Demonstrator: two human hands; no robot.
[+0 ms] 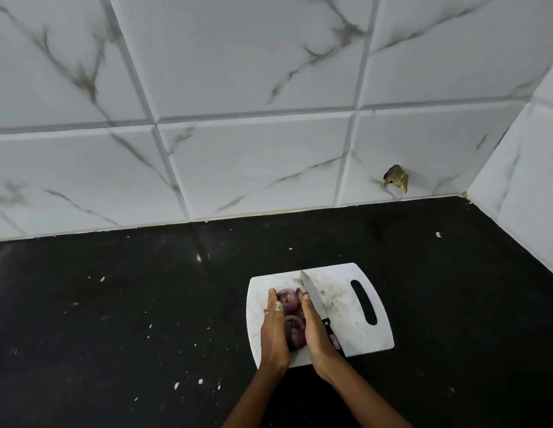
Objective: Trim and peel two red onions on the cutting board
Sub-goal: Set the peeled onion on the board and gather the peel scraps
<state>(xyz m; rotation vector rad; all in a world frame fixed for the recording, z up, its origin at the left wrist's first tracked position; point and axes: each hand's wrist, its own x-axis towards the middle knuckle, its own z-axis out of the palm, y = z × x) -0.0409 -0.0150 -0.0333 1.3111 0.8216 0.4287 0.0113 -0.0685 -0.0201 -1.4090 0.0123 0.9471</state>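
Purple-red, the two red onions (291,316) sit lower centre on the white cutting board (346,307), pressed between the straight-fingered left hand (273,330) and right hand (315,327); a knife (315,296) lies just right.

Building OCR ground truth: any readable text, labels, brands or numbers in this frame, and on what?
No text can be read.
Knife on the cutting board: a small reddish label on the black handle, too small and blurred to read.
Onions, both hands, wall tiles and countertop: no text visible.
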